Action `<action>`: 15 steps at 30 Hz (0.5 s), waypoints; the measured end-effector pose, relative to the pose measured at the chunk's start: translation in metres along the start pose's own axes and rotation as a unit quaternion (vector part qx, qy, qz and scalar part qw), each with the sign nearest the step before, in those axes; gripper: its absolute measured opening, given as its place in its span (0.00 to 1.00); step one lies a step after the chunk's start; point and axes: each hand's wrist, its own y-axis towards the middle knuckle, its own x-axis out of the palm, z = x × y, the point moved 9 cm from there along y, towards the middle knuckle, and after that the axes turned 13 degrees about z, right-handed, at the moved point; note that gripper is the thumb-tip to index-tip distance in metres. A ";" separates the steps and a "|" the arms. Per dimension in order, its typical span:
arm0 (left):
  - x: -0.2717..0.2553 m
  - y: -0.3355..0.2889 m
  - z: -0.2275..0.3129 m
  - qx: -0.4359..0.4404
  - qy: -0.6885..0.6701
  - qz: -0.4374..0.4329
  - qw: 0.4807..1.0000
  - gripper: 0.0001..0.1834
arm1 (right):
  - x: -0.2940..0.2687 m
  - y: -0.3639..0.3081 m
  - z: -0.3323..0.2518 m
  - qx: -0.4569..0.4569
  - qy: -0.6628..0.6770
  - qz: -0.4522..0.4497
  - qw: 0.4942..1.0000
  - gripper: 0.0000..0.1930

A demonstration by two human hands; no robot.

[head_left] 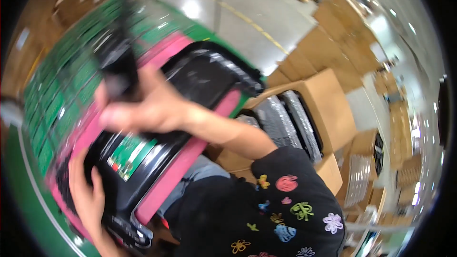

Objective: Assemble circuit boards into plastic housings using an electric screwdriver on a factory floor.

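My right hand [147, 107], blurred by motion, is wrapped round a black handheld tool [116, 71] whose exact kind is too smeared to tell. A dark cord or rod runs up from it. Beneath lies a glossy black plastic case [152, 162] with a green printed label [133, 154], edged by a pink border [164, 181]. At its left side is my left hand [85, 192], fingers stretched along the black part. A second black, tray-like part [209, 66] lies on the far side of the pink piece.
A green, ribbed work surface [57, 85] extends behind the case. To my right, an open cardboard box [328, 109] holds several dark, plastic-wrapped pieces [278, 121]. More cardboard [333, 43] lies farther off on the grey floor [190, 7].
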 end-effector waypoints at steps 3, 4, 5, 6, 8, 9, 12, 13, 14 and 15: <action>0.000 -0.006 -0.016 0.015 -0.014 0.008 1.000 0.20 | 0.027 -0.007 0.012 -0.018 -0.044 -0.125 0.991 0.12; 0.004 -0.006 -0.021 0.025 -0.011 0.007 1.000 0.20 | 0.029 -0.005 0.021 0.002 -0.054 -0.126 0.991 0.13; 0.009 -0.009 -0.037 0.017 0.017 -0.007 1.000 0.21 | 0.032 -0.004 0.029 0.026 -0.057 -0.131 0.989 0.15; 0.008 -0.005 -0.028 0.024 -0.006 -0.012 1.000 0.22 | 0.035 -0.005 0.021 0.037 -0.055 -0.119 0.991 0.14; 0.009 -0.002 -0.019 0.047 -0.031 -0.017 0.998 0.23 | 0.035 -0.003 0.009 0.010 -0.064 -0.111 0.992 0.12; 0.007 -0.004 -0.024 0.052 -0.018 -0.001 0.999 0.21 | 0.035 -0.005 0.004 0.020 -0.039 -0.113 0.993 0.12; -0.003 0.005 0.004 0.041 -0.015 0.009 0.999 0.17 | 0.005 0.006 -0.004 -0.003 0.000 0.048 0.999 0.12; -0.005 0.008 0.015 0.018 -0.023 0.000 1.000 0.15 | -0.021 0.009 -0.002 0.019 0.000 0.174 0.985 0.12; -0.009 0.008 0.027 0.074 0.005 0.018 0.997 0.11 | -0.046 0.020 0.014 0.051 0.026 0.251 0.966 0.13; -0.010 0.008 0.028 0.081 0.004 0.018 0.997 0.11 | -0.068 0.025 0.023 0.084 0.052 0.327 0.940 0.15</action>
